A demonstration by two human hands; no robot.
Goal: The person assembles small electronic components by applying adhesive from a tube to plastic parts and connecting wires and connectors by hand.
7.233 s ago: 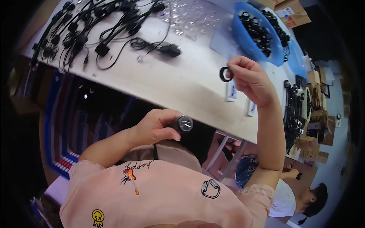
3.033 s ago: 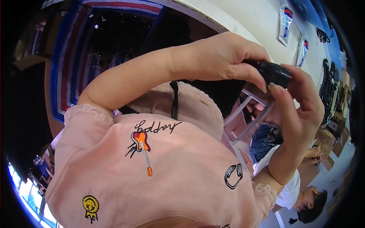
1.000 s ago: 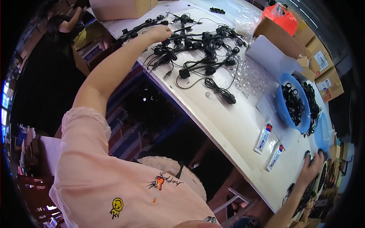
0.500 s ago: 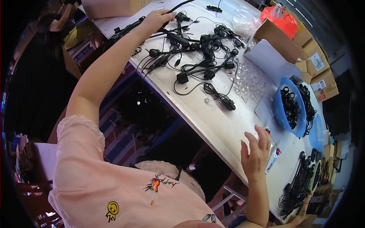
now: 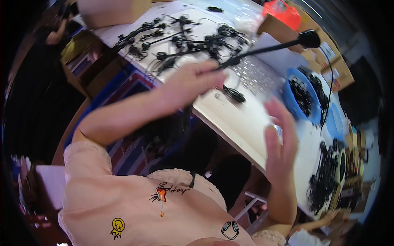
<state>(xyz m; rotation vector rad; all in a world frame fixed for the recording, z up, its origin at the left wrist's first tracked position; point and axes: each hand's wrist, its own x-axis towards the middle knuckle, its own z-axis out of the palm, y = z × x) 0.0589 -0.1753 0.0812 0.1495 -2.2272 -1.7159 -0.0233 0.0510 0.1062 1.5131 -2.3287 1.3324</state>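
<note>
On the worktable (image 5: 246, 129), cables (image 5: 211, 44) lie at the left; to the right of them are discs (image 5: 258, 77), then a basin (image 5: 289, 98) with rings (image 5: 301, 96) inside. A cardboard box (image 5: 113, 12) stands behind the cables, at left.

Black rod (image 5: 271, 48); white table (image 5: 240, 123); blue basin (image 5: 290, 99); red bag (image 5: 284, 15); pink shirt (image 5: 139, 205), yellow smiley (image 5: 118, 224).

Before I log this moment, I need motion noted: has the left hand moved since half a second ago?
Yes: judged against the coiled cable, the left hand has moved closer, from the cable pile toward the table's near edge.
</note>
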